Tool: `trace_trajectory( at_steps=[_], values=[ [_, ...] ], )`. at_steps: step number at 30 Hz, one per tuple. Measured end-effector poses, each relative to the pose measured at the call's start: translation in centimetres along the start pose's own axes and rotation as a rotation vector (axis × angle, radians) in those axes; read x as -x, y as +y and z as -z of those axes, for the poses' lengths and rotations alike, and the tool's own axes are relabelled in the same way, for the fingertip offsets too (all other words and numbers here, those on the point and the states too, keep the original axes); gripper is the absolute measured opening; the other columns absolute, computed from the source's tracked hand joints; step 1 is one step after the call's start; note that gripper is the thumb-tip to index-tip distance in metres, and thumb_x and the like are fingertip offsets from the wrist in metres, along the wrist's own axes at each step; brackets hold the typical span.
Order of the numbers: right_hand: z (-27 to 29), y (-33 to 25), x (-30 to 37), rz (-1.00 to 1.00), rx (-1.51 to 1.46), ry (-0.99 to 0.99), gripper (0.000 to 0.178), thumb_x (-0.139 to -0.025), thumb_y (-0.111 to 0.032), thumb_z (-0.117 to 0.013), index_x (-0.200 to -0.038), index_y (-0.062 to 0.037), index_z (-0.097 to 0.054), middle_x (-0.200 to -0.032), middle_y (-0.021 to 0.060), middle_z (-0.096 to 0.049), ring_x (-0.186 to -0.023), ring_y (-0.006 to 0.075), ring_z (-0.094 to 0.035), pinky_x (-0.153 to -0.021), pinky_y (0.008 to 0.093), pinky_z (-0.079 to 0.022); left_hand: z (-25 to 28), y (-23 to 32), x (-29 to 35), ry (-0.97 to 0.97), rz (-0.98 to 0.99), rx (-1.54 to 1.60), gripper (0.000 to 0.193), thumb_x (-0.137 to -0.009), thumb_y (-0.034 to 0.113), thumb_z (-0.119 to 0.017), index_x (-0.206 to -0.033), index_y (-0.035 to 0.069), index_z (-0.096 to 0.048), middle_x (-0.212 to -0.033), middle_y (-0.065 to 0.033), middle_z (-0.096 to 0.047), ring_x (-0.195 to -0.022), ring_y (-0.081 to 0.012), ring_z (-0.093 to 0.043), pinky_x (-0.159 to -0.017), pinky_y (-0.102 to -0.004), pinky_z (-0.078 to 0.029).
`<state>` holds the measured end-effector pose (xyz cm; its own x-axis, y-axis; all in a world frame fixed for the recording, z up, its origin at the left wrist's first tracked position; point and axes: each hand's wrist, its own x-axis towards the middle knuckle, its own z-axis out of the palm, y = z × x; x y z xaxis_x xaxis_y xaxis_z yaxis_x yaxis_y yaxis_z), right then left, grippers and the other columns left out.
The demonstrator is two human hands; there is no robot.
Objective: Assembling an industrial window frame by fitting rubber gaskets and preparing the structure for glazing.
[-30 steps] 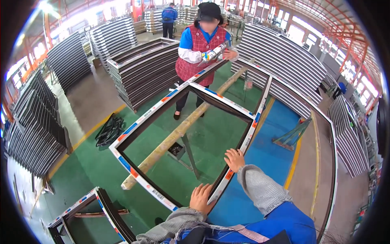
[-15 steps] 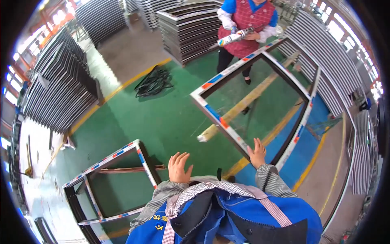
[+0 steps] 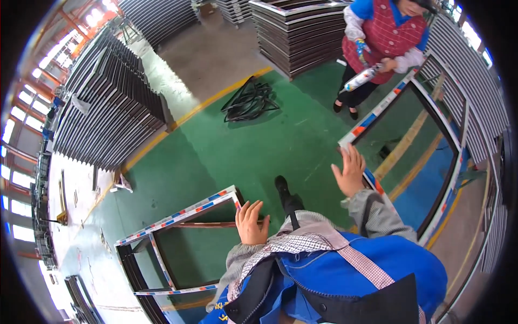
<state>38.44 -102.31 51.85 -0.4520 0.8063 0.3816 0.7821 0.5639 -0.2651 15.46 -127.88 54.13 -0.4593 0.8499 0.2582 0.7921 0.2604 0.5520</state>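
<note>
Fingers spread, my right hand (image 3: 352, 171) is at the near left corner of a window frame (image 3: 386, 101) on the right; whether it touches the frame I cannot tell. That frame has a white face with red and blue film strips and dark inner edges. My left hand (image 3: 252, 222) is open and holds nothing. It is close to the corner of a second, similar frame (image 3: 178, 211) at the lower left. Across the right frame a co-worker in a red vest (image 3: 386, 40) holds a sealant gun with a white tube (image 3: 360, 80).
Tall stacks of frames stand at the left (image 3: 105, 110), at the back (image 3: 299, 40) and along the right (image 3: 464, 59). A heap of black strips (image 3: 250, 101) lies on the green floor (image 3: 216, 156). A yellowish beam (image 3: 415, 135) shows beneath the right frame.
I have stepped forward and turned left; the scene shifts right in view. My right hand has moved along the right frame's edge to its corner. The co-worker has lowered the sealant gun.
</note>
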Motion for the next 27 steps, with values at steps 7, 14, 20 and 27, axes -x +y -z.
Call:
trace_trajectory(
  at_steps=[7, 14, 20, 27],
  values=[
    [-10.3, -2.6, -19.1, 0.134, 0.170, -0.157, 0.062, -0.081, -0.027, -0.069, -0.134, -0.0059, -0.044, -0.144, 0.0165, -0.038, -0.134, 0.0333, -0.034, -0.110, 0.0510, -0.023, 0.7, -10.7, -12.3, 0.171, 0.238, -0.049, 0.048, -0.076, 0.015, -0.072, -0.122, 0.010, -0.060, -0.122, -0.0079, -0.063, -0.124, -0.0333, -0.050, -0.109, -0.0497, -0.030],
    [-19.2, -11.6, -31.2, 0.313, -0.054, -0.519, 0.059, -0.082, -0.035, -0.067, -0.131, -0.0063, -0.050, -0.141, 0.0155, -0.042, -0.134, 0.0325, -0.035, -0.111, 0.0493, -0.022, 1.5, -17.2, -27.9, 0.152, 0.261, -0.059, 0.048, -0.079, 0.017, -0.070, -0.125, 0.011, -0.058, -0.127, -0.0062, -0.060, -0.127, -0.0323, -0.047, -0.110, -0.0510, -0.028],
    [-22.1, -12.1, -37.3, 0.139, -0.049, -0.508, 0.058, -0.083, -0.038, -0.065, -0.130, -0.0076, -0.052, -0.139, 0.0153, -0.045, -0.134, 0.0317, -0.036, -0.111, 0.0488, -0.022, 1.2, -27.6, -32.6, 0.256, 0.386, -0.126, 0.047, -0.075, 0.017, -0.072, -0.120, 0.009, -0.062, -0.121, -0.0092, -0.063, -0.121, -0.0326, -0.051, -0.105, -0.0474, -0.035],
    [-24.7, -9.1, -43.7, -0.125, -0.068, -0.369, 0.055, -0.082, -0.039, -0.066, -0.126, -0.0082, -0.055, -0.138, 0.0142, -0.047, -0.131, 0.0306, -0.038, -0.110, 0.0487, -0.024, -0.5, -37.0, -46.2, 0.219, 0.421, -0.159, 0.045, -0.074, 0.018, -0.074, -0.117, 0.008, -0.065, -0.116, -0.0137, -0.064, -0.114, -0.0334, -0.054, -0.100, -0.0453, -0.040]
  ],
)
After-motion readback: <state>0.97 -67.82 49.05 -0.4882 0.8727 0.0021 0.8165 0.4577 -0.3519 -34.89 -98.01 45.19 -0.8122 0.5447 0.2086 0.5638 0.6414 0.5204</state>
